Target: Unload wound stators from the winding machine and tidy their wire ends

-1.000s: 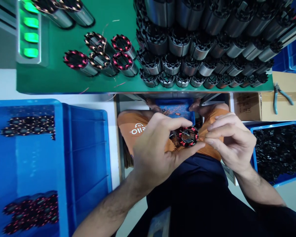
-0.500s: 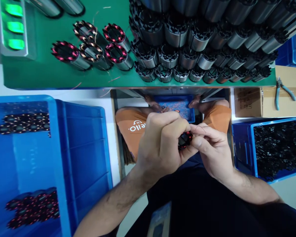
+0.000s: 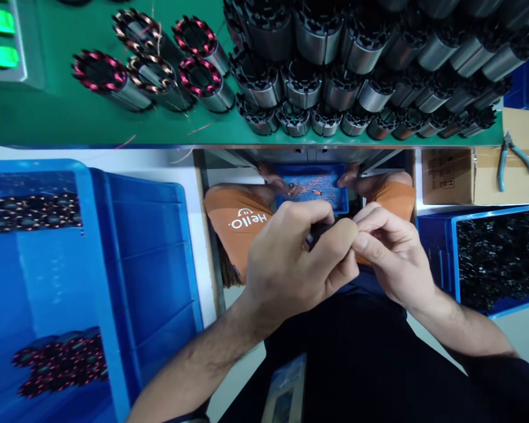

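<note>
My left hand is wrapped around a wound motor stator. Only a dark bit of the stator shows between the fingers; the hand covers the rest. Thumb and fingers of my right hand are pinched together, their tips against my left fingertips. Whatever lies in that pinch is too small or hidden to make out. Both hands are above my lap, in front of the green bench. Several finished-looking stators with red windings and copper-coloured windings stand on the bench.
Rows of bare stators fill the bench's right side. At left, a blue crate holds wound stators. On the right are a cardboard box with pliers and a bin of black parts. A blue tray with wire scraps lies below.
My left hand has turned, so the stator's red-wound end is now hidden. The thin wire at my right fingers no longer shows. The camera view has shifted slightly.
</note>
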{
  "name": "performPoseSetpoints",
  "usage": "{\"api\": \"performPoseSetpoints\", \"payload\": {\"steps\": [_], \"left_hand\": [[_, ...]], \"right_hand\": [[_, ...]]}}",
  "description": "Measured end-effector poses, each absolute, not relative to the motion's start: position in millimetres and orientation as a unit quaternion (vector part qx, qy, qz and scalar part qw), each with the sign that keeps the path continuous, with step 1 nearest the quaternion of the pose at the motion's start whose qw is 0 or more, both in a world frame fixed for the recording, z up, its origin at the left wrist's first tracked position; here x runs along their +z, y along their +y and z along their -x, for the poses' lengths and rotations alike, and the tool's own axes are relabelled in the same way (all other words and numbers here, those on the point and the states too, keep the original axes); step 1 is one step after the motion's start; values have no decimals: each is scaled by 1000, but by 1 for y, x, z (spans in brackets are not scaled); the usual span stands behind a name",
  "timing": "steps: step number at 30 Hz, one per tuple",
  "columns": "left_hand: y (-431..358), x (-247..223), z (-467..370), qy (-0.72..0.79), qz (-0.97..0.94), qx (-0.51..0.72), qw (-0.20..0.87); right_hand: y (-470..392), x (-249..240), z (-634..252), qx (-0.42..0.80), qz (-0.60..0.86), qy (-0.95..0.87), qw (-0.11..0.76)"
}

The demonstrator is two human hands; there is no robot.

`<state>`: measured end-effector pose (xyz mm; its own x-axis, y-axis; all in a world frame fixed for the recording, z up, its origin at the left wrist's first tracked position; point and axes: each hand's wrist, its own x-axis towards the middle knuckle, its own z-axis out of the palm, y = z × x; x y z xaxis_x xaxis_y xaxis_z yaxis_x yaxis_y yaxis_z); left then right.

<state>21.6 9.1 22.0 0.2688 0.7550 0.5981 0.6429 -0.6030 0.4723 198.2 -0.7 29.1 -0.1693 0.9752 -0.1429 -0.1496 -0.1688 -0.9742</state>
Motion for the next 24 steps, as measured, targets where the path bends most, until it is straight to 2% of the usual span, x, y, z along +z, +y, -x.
{"api": "performPoseSetpoints", "payload": {"steps": [2, 4, 6, 8, 9, 10, 11, 12, 14, 16, 18, 21, 23, 24], "left_hand": [[8, 30, -20, 444, -790, 410, 108], [9, 36, -20, 453, -766, 408, 204], [14, 36, -19, 444, -705, 382, 401], [19, 28, -17, 380, -604, 295, 635], [21, 22, -16, 343, -555, 249, 716], [22, 15, -16, 328, -522, 228, 753], [22, 8, -15, 344, -520, 238, 744], [19, 3, -15, 388, -549, 277, 686], [11, -3, -16, 484, -649, 373, 453], [2, -1, -19, 484, -750, 404, 200], [-3, 5, -21, 433, -809, 392, 70], [-2, 15, -22, 391, -829, 396, 47], [3, 22, -22, 399, -820, 395, 110], [6, 25, -21, 405, -810, 382, 183]], "right_hand": [[9, 35, -207, 573, 458, -532, 422], [19, 45, -218, 502, 453, -630, 382], [29, 58, -229, 400, 410, -748, 334], [34, 68, -238, 331, 343, -835, 276], [35, 70, -242, 337, 327, -846, 251], [35, 71, -245, 375, 336, -832, 234], [34, 69, -248, 434, 366, -792, 223], [32, 66, -250, 503, 408, -731, 214], [27, 57, -252, 617, 479, -593, 195], [22, 50, -252, 692, 507, -482, 176], [20, 48, -251, 734, 511, -414, 172], [23, 56, -247, 721, 496, -451, 178], [28, 64, -247, 645, 477, -565, 190], [32, 67, -248, 592, 466, -628, 193]]}}
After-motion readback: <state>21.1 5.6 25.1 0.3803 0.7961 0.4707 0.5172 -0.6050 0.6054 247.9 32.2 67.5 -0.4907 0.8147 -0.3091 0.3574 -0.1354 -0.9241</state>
